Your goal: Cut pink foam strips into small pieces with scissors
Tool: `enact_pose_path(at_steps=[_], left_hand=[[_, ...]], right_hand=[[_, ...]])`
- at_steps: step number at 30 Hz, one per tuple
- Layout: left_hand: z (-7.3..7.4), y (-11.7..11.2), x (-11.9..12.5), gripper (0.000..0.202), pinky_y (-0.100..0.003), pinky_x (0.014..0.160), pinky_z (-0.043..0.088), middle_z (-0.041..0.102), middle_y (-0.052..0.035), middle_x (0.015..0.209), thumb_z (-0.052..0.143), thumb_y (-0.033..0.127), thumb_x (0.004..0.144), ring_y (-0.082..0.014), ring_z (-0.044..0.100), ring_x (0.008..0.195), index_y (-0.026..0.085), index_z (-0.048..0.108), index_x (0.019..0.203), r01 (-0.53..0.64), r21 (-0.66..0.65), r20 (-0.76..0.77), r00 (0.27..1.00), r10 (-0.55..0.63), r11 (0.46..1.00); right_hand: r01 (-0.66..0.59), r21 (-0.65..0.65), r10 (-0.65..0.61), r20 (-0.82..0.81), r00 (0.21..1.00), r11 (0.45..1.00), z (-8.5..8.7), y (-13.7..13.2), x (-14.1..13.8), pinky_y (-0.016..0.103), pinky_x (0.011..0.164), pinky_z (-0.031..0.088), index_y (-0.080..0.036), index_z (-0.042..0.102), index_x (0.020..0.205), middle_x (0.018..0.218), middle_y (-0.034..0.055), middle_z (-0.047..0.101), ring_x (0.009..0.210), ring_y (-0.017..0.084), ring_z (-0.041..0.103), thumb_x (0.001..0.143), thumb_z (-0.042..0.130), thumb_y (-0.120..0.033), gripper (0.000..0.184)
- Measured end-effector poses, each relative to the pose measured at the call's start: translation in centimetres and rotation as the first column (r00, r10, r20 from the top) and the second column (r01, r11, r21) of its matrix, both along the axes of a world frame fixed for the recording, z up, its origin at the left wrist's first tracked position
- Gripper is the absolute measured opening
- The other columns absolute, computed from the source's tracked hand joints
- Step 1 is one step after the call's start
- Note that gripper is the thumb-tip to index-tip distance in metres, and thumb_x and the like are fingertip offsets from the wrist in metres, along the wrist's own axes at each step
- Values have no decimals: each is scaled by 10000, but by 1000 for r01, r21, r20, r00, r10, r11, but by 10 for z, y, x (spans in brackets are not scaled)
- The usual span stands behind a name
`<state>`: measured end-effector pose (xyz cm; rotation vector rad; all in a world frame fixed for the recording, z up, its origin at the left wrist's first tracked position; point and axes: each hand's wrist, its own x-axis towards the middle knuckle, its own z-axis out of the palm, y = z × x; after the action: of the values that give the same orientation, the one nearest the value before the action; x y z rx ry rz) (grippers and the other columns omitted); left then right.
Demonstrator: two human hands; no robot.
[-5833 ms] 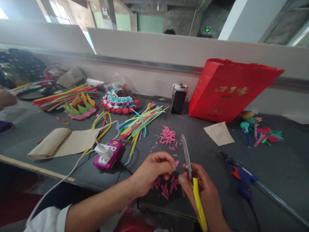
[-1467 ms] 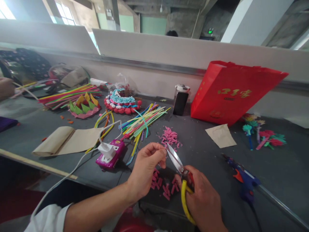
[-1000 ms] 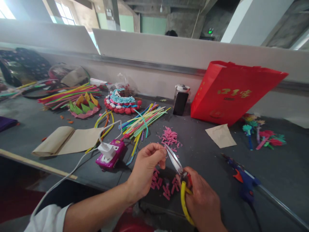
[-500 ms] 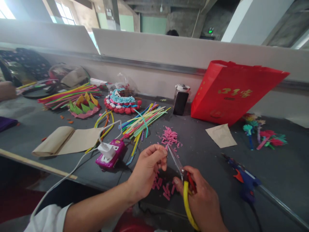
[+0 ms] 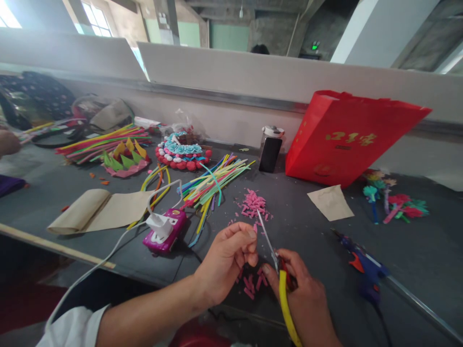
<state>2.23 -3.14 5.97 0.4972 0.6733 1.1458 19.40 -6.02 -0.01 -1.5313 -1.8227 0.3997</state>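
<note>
My left hand [image 5: 226, 258] is closed in a pinch, thumb against forefinger, with a tiny bit of pink pipe cleaner [image 5: 255, 228] showing at the fingertips. My right hand [image 5: 304, 294] grips scissors [image 5: 268, 236] by their red handle; a yellow loop [image 5: 285, 301] hangs from it. The blades look closed and point away from me, just right of my left fingertips. Beyond them lies a heap of short pink cuttings [image 5: 253, 202]. More pink pieces [image 5: 249, 284] lie nearer me, partly hidden by my hands.
A purple power strip [image 5: 177, 231] with a white plug and a paper roll [image 5: 119, 209] lie left. Behind is a bundle of coloured pipe cleaners [image 5: 220, 180]. A phone [image 5: 270, 154] leans on a bottle beside a red bag [image 5: 347, 140]. A glue gun [image 5: 369, 270] lies right.
Both hands have shifted slightly right. The scissor blades, a little apart before, have come together, and their tip now overlaps the pink heap.
</note>
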Motion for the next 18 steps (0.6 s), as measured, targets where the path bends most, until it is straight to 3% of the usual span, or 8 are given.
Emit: enact_pose_path(at_steps=[6, 11, 15, 18], left_hand=[[-6, 0, 2, 98, -183, 490, 345, 520, 43, 553, 672, 191, 764, -58, 473, 453, 153, 587, 732, 11, -8, -164, 986, -12, 1000], [-11, 2, 3, 126, -187, 467, 346, 517, 50, 529, 682, 231, 744, -59, 439, 439, 151, 590, 711, 61, 53, -317, 948, -41, 997], [-15, 14, -1, 156, -203, 445, 355, 525, 51, 516, 678, 290, 731, -77, 446, 417, 159, 597, 706, 162, 105, -545, 834, -79, 981], [-20, 29, -9, 129, -226, 501, 410, 596, 23, 602, 659, 276, 729, -103, 521, 478, 154, 632, 763, 151, 229, -686, 726, 49, 962]], right_hand=[[-9, -193, -51, -305, 951, 981, 13, 4, 1, 186, 452, 489, -219, 601, 937, 629, -24, 681, 462, 120, 612, 785, 665, -518, 341], [-113, -454, -168, -533, 829, 884, 22, 8, -2, 164, 283, 324, -211, 586, 933, 474, -75, 518, 310, 70, 405, 737, 670, -615, 456], [-187, -505, -203, -619, 758, 843, 25, 8, -3, 153, 315, 329, -201, 564, 950, 466, -93, 473, 323, 53, 384, 754, 660, -613, 467], [-213, -510, -206, -644, 737, 834, 25, 7, -3, 146, 336, 326, -196, 558, 963, 476, -97, 465, 341, 44, 378, 765, 666, -595, 458]])
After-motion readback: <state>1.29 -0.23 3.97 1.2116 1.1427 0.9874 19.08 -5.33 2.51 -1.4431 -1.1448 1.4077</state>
